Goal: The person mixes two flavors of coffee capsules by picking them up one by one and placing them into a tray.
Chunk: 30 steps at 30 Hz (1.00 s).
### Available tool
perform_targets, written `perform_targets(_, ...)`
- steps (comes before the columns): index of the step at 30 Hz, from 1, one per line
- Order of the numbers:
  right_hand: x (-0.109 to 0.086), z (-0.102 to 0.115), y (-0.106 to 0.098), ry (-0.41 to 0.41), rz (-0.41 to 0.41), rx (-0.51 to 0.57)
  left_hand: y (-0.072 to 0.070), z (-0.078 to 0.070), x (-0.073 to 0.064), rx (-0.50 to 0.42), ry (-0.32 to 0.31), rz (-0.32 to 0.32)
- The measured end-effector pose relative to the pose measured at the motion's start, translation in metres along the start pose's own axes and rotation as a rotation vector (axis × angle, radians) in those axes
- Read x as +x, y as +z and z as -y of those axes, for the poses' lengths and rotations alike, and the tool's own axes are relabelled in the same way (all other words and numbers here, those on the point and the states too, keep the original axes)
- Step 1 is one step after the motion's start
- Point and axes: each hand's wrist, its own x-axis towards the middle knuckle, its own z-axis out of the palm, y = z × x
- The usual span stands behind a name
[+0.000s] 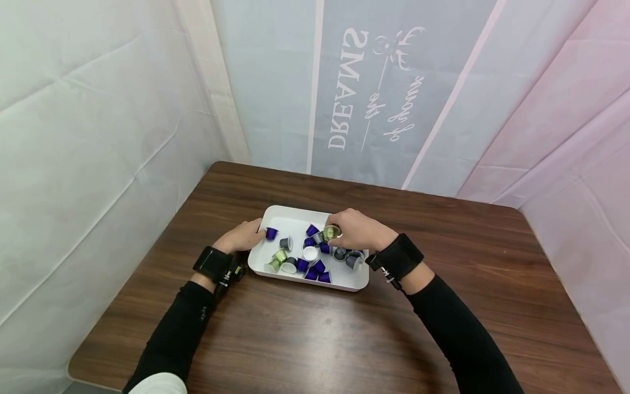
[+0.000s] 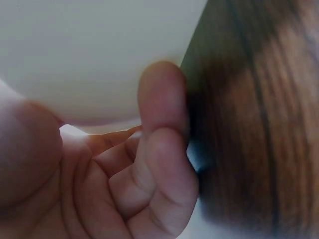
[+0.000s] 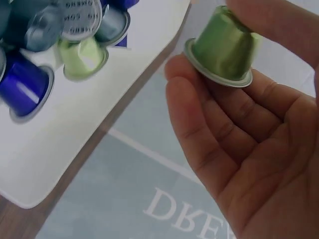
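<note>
My right hand [image 1: 361,229] pinches a green coffee capsule [image 3: 224,47] between thumb and fingers, above the right half of a white tray [image 1: 295,210]. The capsule's rimmed end points down toward the fingers in the right wrist view. At the tray's left end, my left hand [image 1: 243,236] grips the edge, its fingers [image 2: 162,97] bent against the white underside. Several more capsules lie loose in the tray: blue ones [image 1: 318,266], grey ones [image 1: 286,243] and light green ones [image 1: 280,255]. A single blue capsule [image 1: 271,233] lies by my left fingertips.
The tray stands on a dark brown wooden table [image 1: 295,334]. Behind the table hangs a grey-blue cloth [image 1: 275,98] with white lettering. Pale cloth [image 1: 98,137] closes off the left side, and pinkish cloth [image 1: 566,137] the right.
</note>
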Motion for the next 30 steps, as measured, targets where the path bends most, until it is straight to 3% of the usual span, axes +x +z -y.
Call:
perform_targets(9,0.025,0.011,0.009,-0.013,0.042,-0.002,0.001,0.002,0.002,0.003,-0.001,0.003)
perform_targets(18,0.041,0.014,0.02,0.053,0.084,0.007,-0.001,-0.001,0.0,-0.017,-0.002,0.0)
perform_targets(24,0.048,0.016,0.024,0.085,0.102,0.003,-0.001,-0.001,0.001,0.001,0.003,0.0)
perform_targets(30,0.05,0.014,0.027,0.062,0.1,0.02,0.0,0.0,0.001,0.017,-0.002,0.009)
